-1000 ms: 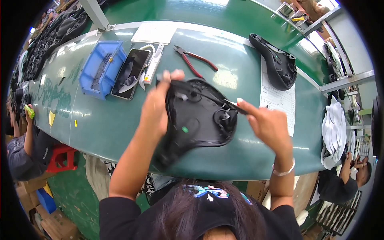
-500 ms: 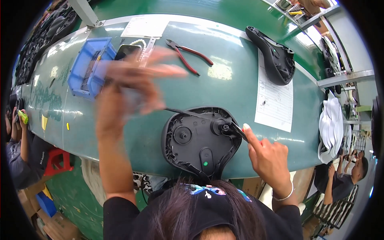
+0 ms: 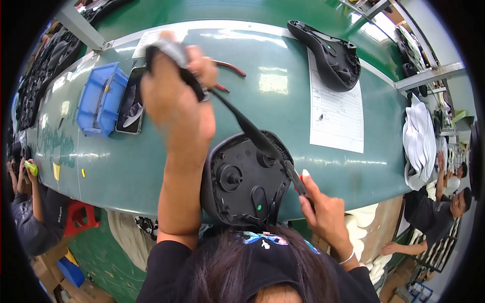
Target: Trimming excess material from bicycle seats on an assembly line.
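A black saddle-shaped plastic shell lies hollow side up at the table's near edge, with round bosses inside. My left hand, raised over the table and partly blurred, is closed on a black strap. This strap slants tautly down to the shell's right rim; a grey-and-black band also wraps the hand. At that rim, my right hand grips a slim dark hand tool with a touch of red. Its tip meets the strap's lower end; its exact kind is unclear. Red-handled pliers lie partly hidden behind my left hand.
A blue bin and a phone sit left of my left hand. At the far right, a similar black shell rests on a printed sheet. White stacked pieces stand beyond the right edge. Co-workers are at both sides.
My left hand has gone from spread and blurred to closed on the strap, higher up. The strap now stretches upward from the shell. My right hand and its tool have shifted slightly downward.
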